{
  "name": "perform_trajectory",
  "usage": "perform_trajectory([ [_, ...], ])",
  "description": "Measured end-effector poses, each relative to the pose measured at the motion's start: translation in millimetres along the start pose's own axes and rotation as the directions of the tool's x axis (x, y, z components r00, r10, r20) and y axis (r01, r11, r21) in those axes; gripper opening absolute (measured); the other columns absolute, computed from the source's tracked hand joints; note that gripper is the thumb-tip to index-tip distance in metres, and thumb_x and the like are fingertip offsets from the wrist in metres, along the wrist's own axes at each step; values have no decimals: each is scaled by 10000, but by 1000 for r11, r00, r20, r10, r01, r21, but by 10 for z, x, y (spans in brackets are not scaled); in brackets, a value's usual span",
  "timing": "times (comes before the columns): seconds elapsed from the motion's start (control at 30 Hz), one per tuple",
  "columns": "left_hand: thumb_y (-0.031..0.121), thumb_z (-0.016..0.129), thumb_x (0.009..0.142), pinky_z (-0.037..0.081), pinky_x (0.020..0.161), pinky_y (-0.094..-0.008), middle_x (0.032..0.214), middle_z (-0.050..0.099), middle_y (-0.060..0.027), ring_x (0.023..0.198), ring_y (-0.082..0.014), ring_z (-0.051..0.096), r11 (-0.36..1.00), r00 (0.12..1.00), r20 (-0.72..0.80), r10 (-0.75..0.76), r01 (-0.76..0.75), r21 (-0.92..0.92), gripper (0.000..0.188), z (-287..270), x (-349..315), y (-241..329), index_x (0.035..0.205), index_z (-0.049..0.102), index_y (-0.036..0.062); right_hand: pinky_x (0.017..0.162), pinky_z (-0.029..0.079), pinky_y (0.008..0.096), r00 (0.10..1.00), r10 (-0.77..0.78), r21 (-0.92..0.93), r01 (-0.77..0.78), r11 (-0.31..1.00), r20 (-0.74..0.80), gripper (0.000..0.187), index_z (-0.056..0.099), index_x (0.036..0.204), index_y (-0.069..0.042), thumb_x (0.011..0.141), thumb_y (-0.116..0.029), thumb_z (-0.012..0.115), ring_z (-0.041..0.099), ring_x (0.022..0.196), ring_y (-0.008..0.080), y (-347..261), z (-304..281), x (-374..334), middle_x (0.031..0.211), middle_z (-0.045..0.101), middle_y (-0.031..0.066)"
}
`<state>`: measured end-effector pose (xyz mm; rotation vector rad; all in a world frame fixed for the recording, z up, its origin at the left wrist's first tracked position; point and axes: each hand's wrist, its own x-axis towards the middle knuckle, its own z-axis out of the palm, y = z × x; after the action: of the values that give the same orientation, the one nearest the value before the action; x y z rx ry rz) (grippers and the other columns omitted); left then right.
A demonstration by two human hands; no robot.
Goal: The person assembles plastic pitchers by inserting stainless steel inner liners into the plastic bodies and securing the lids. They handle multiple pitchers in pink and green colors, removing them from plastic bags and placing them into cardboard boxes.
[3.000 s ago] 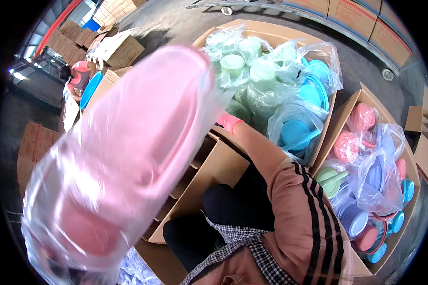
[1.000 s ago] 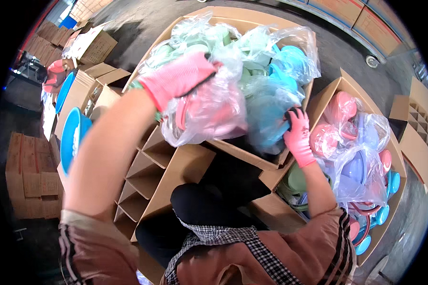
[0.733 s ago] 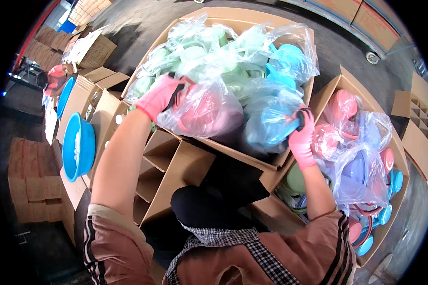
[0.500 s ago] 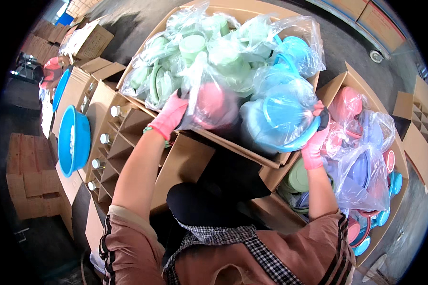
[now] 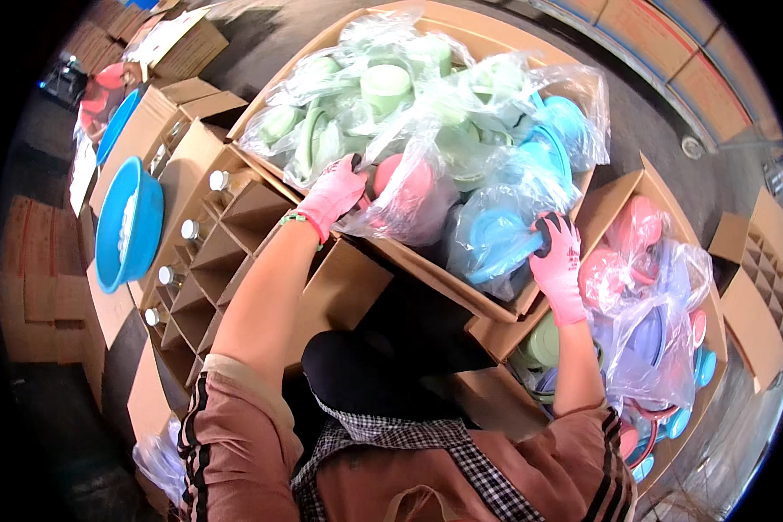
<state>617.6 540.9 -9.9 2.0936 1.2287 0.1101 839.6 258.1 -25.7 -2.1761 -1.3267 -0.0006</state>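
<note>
The grey concrete-like floor [image 5: 639,126] extends beyond both hands (left hand [image 5: 337,193]; right hand [image 5: 558,268]). Well to the left of the left hand, brown cartons [image 5: 43,270] stand stacked. Beyond and to the right of the right hand, a row of boxes [image 5: 648,39] is positioned above a pale caster [image 5: 692,146]. Lighting is uneven: shadow darkens the floor beyond the left hand; brighter light reaches the floor at far right.

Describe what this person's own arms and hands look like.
The left hand and right hand wear pink gloves with black on the palm side. A green band rings the left wrist. The short brownish-pink sleeves carry black stripes; the forearms are bare.
</note>
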Motion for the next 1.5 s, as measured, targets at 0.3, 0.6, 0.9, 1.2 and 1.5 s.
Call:
perform_trajectory([
  [0.3,246,580,704,417,820,-417,1337,184,-266,1030,-414,459,965,933,-283,224,-171,199,341,543,-542,350,991,506,78,875,369,426,895,-441,25,443,896,-59,364,547,978,-39,614,-25,561,437,1054,352,-731,-223,239,1086,492,151],
  [0.6,74,570,670,458,771,-421,1339,234,-214,925,-374,531,931,872,-342,351,-365,23,373,539,-573,157,1036,506,106,861,404,416,790,132,-505,244,828,598,367,581,1017,-62,748,-308,538,543,992,299,-490,1125,1277,1029,588,134],
  [0.9,205,646,668,345,906,-438,1225,337,-257,1061,-425,386,815,758,-338,558,-577,50,482,543,-879,-53,1082,462,41,839,366,428,857,-94,-548,405,731,507,334,604,877,-74,669,-333,638,536,936,308,-1000,293,1303,907,603,137],
  [1.2,117,668,667,304,971,-392,1304,256,-233,1190,-382,318,858,831,-474,292,-447,-254,562,101,-2506,-722,1160,425,-2,917,317,452,813,-581,-653,429,624,-22,309,576,902,-98,614,-157,668,472,1002,320,-2300,-1880,841,939,570,116],
  [1.5,114,705,625,270,988,-399,1332,269,-210,1235,-351,282,831,638,-690,341,-548,-95,728,-658,-3753,-749,1252,348,14,843,352,404,-91,-905,-673,700,238,-415,386,550,906,-53,523,-40,599,489,969,319,-3745,-2565,340,961,541,128],
])
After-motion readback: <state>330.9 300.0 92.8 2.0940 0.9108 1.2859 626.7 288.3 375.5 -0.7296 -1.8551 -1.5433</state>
